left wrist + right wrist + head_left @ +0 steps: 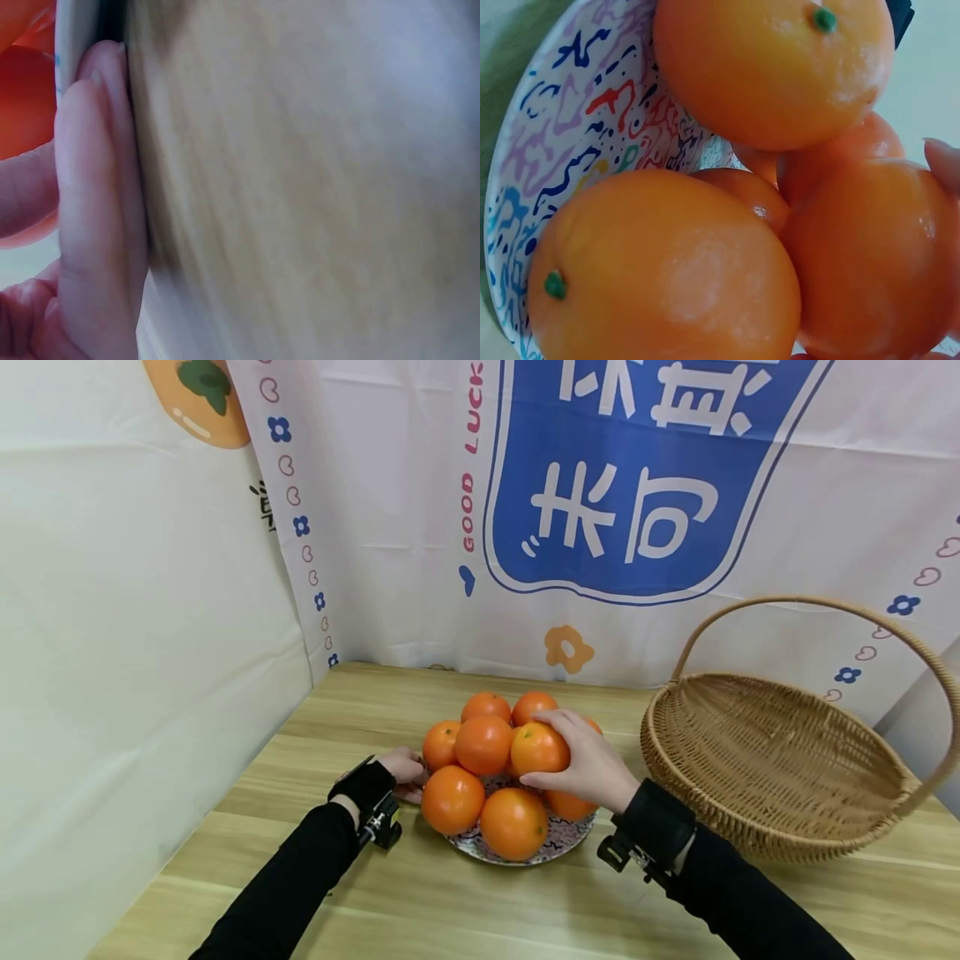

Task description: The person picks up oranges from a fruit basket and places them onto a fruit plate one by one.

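Observation:
Several oranges are piled on a patterned plate [568, 838]; its coloured squiggles show in the right wrist view. At the plate's left edge is my left hand [405, 772]. In the left wrist view, its fingers [94, 217] lie along the underside of the rim and the thumb [26, 191] is on the other side, so it pinches the plate. My right hand [588, 760] grips an orange [540, 747] at the top right of the pile, the palm hiding part of it. Beside that fruit sits another orange [483, 745]. Nearer oranges [664, 270] fill the right wrist view.
A wicker basket [772, 752] with a tall arched handle stands to the right on the wooden table [277, 793]. Behind the table hangs a printed white cloth [405, 527], and a pale cloth [135, 610] covers the left side.

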Demonstrator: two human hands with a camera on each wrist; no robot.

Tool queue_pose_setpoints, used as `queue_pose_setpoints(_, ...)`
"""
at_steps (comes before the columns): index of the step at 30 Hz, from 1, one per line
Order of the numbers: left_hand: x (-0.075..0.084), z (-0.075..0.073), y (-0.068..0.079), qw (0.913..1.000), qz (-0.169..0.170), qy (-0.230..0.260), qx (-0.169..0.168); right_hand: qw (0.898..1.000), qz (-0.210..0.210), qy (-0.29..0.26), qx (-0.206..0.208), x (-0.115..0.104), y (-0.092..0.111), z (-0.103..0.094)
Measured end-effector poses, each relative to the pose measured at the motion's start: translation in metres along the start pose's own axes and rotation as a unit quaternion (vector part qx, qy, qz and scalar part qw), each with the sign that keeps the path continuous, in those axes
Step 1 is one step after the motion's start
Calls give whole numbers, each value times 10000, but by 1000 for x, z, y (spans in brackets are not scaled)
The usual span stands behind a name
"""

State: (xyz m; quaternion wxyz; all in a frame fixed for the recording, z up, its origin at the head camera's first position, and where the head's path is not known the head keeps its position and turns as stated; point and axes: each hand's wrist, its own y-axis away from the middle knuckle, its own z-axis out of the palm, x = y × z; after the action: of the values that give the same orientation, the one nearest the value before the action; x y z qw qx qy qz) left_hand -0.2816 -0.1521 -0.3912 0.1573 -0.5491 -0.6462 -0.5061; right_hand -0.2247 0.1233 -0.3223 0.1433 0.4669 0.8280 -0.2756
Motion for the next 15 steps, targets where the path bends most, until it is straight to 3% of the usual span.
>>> queue_pose_setpoints(11,-2,1,0,10000,26,55,-2,9968,-538,589,60,-4,10,13)
queue_pose_setpoints(15,-2,0,-2,10000,80,29,10,9960,-558,692,112,-6,10,14)
